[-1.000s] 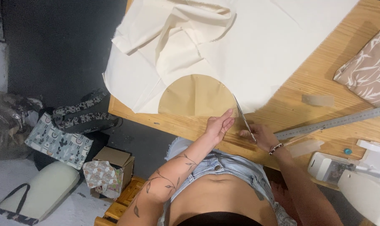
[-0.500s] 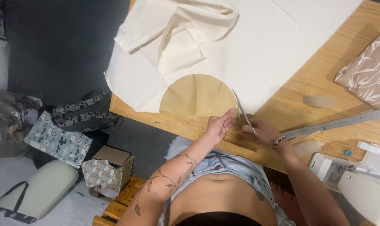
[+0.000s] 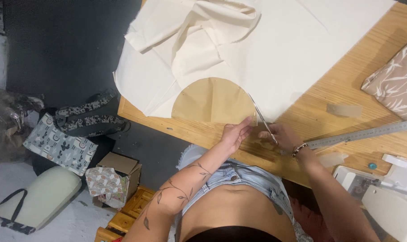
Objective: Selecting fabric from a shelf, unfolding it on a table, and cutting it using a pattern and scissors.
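Right hand (image 3: 282,134) grips scissors (image 3: 261,117) cutting cream fabric (image 3: 293,54); left hand (image 3: 234,133) lies flat, released, on tan pattern (image 3: 212,102).

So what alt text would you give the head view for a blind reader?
Seen from above, a person's right hand cuts cream fabric with scissors around a tan semicircular pattern, which the left hand presses down on a wooden table. A metal ruler lies nearby.

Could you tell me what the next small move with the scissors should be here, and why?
Probably one more short snip along the curve. The scissors in the right hand sit at the edge of the tan half-round pattern, which the left hand pins onto the cream fabric; most of the arc appears uncut.
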